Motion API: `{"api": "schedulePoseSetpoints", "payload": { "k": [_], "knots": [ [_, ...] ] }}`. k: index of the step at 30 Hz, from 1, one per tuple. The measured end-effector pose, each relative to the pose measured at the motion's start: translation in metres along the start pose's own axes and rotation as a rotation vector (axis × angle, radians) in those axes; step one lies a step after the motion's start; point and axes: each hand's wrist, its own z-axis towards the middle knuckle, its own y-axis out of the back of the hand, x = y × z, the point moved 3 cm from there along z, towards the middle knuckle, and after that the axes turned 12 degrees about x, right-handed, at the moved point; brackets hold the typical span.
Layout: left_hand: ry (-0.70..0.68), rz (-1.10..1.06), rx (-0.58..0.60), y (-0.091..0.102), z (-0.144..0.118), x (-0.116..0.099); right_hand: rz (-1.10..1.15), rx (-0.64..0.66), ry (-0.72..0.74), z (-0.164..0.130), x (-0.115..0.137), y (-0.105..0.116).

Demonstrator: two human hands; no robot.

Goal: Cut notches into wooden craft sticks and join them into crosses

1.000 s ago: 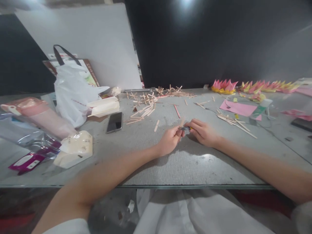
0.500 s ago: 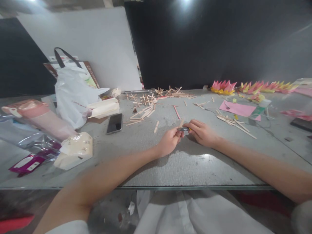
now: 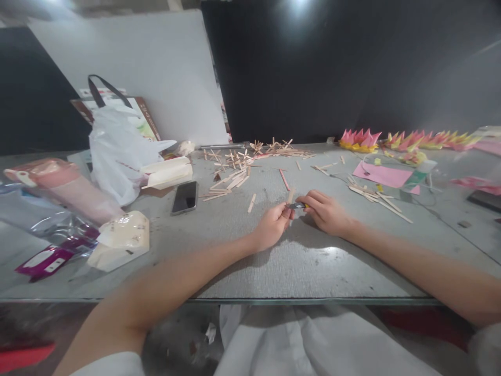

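While both forearms are stretched across the bench [image 3: 297,261], a wooden stick [image 3: 291,196] is pinched by the left hand [image 3: 273,227] and a small blade [image 3: 297,206] is gripped by the right hand [image 3: 326,213], fingertips touching mid-bench.

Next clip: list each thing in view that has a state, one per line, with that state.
left hand: closed on a wooden stick, resting on the table.
right hand: closed on a small dark tool.
wooden stick: held, tilted up.
small dark tool: held against the stick.
phone: lying flat, screen dark.
white plastic bag: slumped, crumpled.
pink paper sheet: lying flat.
loose sticks: scattered on the table.
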Motion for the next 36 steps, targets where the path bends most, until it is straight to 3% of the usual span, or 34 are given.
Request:
{"api": "schedulePoseSetpoints", "payload": {
  "k": [9, 23, 30, 36],
  "knots": [
    [0.000, 0.025, -0.050, 0.005, 0.001, 0.003, -0.020, -0.012, -0.053, 0.000, -0.004, -0.002],
    [0.086, 0.292, -0.074, 0.007, 0.002, -0.005, -0.134, -0.003, -0.095, -0.001, -0.003, -0.004],
    [0.052, 0.196, -0.092, 0.006, 0.006, 0.000, -0.092, -0.014, -0.092, -0.001, -0.005, -0.004],
    [0.069, 0.248, -0.121, 0.006, 0.005, -0.003, -0.066, -0.032, -0.084, 0.000, -0.005, -0.003]
  ]
}}
